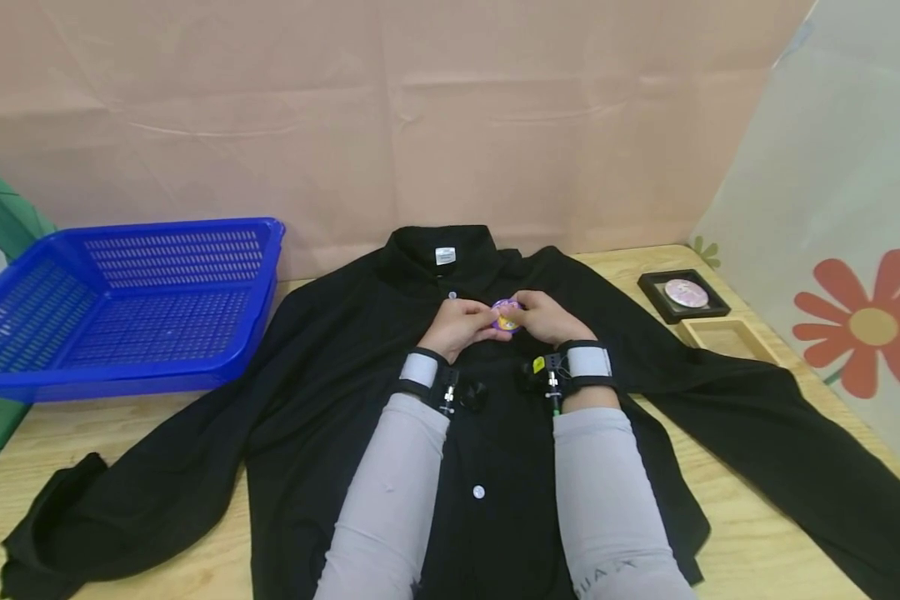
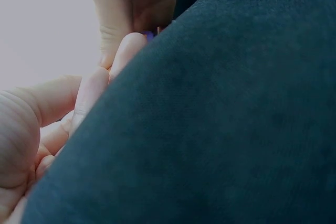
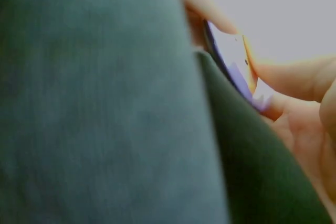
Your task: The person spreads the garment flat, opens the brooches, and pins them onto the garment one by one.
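A round purple and yellow badge (image 1: 507, 316) is at the chest of a black button-up shirt (image 1: 360, 367), spread face up with its collar away from me. My left hand (image 1: 461, 327) pinches the badge's left side, and my right hand (image 1: 547, 317) pinches its upper right side. In the right wrist view, the badge's purple edge (image 3: 231, 61) shows beside a fold of the dark cloth (image 3: 247, 150), thumb against its face. Cloth covers much of the left wrist view and hides most of the badge and several fingertips there.
A blue plastic basket (image 1: 150, 367) stands on the left of the wooden table (image 1: 750, 492). At the back right, a black square case (image 1: 667, 310) bears a pinkish round badge (image 1: 686, 293). A small wooden tray (image 1: 765, 357) lies beside it, partly under the shirt's sleeve.
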Motion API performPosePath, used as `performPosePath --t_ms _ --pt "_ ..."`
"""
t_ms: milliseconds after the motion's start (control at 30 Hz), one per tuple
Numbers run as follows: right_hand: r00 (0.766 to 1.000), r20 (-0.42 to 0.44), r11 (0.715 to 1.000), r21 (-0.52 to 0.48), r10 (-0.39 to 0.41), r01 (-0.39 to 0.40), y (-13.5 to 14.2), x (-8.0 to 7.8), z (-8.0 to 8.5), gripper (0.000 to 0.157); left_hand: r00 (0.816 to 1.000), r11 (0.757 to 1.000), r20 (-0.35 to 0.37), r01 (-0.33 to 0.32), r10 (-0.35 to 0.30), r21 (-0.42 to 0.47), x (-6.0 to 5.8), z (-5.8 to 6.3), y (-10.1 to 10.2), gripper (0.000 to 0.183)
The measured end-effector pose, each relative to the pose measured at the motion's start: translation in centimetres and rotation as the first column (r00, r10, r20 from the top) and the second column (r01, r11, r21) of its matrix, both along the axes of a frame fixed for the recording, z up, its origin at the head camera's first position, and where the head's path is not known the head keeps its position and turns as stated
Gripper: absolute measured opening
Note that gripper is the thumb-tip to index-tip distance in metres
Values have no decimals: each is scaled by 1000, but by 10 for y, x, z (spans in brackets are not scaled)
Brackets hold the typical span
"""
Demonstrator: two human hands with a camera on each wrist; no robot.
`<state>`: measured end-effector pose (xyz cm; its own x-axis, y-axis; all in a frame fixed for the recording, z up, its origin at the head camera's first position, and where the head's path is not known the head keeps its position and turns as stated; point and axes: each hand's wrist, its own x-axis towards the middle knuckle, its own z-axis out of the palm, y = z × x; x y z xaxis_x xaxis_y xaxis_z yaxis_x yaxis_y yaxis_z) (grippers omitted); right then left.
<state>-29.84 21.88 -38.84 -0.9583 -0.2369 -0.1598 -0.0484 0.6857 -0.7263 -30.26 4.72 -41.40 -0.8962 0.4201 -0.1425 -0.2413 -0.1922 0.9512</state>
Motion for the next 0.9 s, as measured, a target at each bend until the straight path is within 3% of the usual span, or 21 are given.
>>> performPosePath --t_ms 267,433,667,900 --pt "984 116 968 -194 -136 157 7 2 -1 54 1000 1000 10 7 -7 -26 0 2 -2 29" --pt "983 38 965 -186 -179 183 9 4 0 43 999 1000 32 -3 4 -22 1 4 -2 29" --pt "975 -116 982 -29 -188 186 16 4 1 30 999 993 -4 -44 44 -108 4 6 1 26" --pt "986 -114 978 159 -120 138 19 5 4 37 988 948 -102 -137 112 -288 5 6 9 21"
